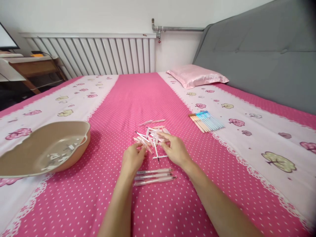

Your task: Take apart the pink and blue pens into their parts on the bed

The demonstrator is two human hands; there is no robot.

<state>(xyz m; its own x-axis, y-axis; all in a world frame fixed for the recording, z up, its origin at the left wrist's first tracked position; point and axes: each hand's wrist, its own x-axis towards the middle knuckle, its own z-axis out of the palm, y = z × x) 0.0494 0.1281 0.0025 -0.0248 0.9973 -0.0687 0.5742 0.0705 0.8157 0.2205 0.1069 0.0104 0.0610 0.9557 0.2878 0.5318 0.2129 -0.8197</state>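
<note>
Head view: pile of pen parts (155, 135) on the bed (103, 164), well in from its far and left edges. Left hand (133, 157) at the pile's left side, fingers bent, touching pale pink pieces (146, 142); right hand (177, 149) at its right side, thumb and fingers half closed over the pile. Cannot tell whether gripping anything with either. Between the forearms (118, 197), three pens (155, 176) side by side; toward the headboard (259, 49) edge, a row of blue and orange pens (207, 121); toward the left edge, a basin (44, 138) with small white pieces (54, 156) inside.

Likeliest trouble: scattering thin parts with a brush of the fingers, or losing one in a dent of the bed. Also possible: knocking the three pens askew with a lowered wrist.
</note>
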